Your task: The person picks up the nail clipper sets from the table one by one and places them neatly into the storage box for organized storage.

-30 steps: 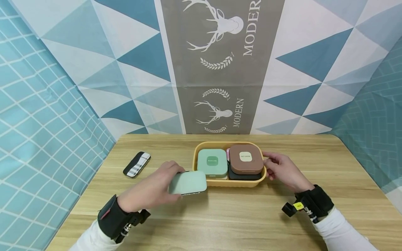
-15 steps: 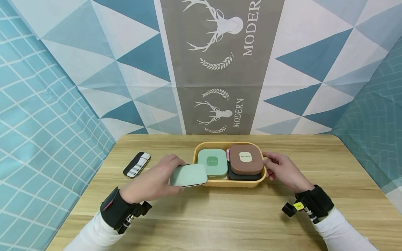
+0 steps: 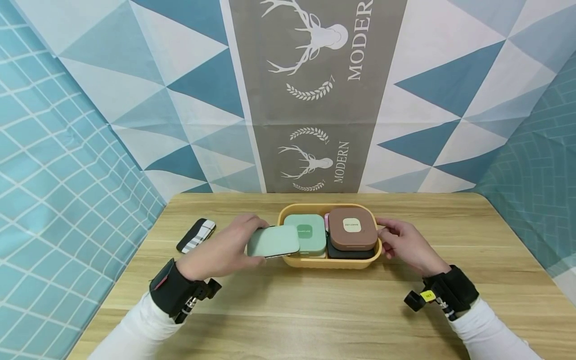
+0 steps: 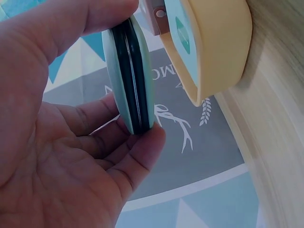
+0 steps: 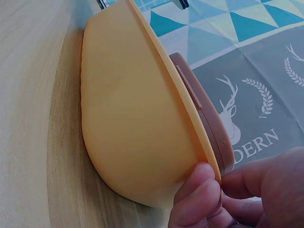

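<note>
My left hand (image 3: 227, 247) grips a flat mint-green case (image 3: 273, 241) by its edges, thumb on one side and fingers on the other. In the left wrist view the case (image 4: 129, 78) is edge-on, with a dark seam and a thin metal line. It hangs over the left front rim of a yellow basket (image 3: 310, 263). Inside the basket lie a square green box (image 3: 304, 232) and a brown box (image 3: 353, 227) atop something black (image 3: 351, 253). At the basket's right end, my right hand (image 3: 407, 245) pinches the rim; the right wrist view shows fingertips (image 5: 197, 190) on the wall.
A black case with a white plaid part (image 3: 196, 236) lies on the wooden table (image 3: 315, 310), left of the basket. A pink item (image 3: 326, 221) shows between the two boxes. Behind the table hangs a patterned cloth (image 3: 310, 110).
My left hand has carried the mint-green case away from me and slightly right, from in front of the basket to over its left front rim. My right hand has stayed at the basket.
</note>
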`<state>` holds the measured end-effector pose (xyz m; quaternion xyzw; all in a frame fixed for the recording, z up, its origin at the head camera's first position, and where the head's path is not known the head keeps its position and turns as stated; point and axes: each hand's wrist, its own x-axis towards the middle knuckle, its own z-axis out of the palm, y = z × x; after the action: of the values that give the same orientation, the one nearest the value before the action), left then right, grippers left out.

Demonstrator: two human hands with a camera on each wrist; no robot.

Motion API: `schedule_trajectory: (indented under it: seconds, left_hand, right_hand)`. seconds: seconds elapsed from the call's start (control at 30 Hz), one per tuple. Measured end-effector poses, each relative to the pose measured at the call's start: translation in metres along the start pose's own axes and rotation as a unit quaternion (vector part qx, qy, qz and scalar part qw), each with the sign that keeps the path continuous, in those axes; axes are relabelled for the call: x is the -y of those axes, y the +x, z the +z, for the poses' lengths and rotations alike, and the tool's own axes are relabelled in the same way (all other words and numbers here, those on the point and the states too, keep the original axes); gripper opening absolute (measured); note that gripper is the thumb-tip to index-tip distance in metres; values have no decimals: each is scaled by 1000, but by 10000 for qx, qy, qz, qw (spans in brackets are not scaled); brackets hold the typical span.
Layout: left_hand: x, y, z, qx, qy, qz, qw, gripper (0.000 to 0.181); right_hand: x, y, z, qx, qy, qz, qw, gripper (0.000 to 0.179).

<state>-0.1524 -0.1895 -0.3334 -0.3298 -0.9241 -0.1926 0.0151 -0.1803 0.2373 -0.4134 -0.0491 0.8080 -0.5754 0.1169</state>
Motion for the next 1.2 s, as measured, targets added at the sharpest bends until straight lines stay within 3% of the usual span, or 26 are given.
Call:
schedule_trajectory:
  seconds: [0.7, 1.0, 1.2]
  left_hand:
    - [3, 24, -5, 67, -77, 78, 9999, 63]
    - [5, 37, -5, 202, -206, -43, 9996, 63]
    - [7, 44, -5, 173, -134, 84, 9997, 62]
  right_hand:
    - [0, 1, 0, 5, -6, 8, 10000, 51]
    - [0, 0, 0, -6, -4, 39, 10000, 51]
    - [0, -1, -1, 21, 3, -20, 10000, 50]
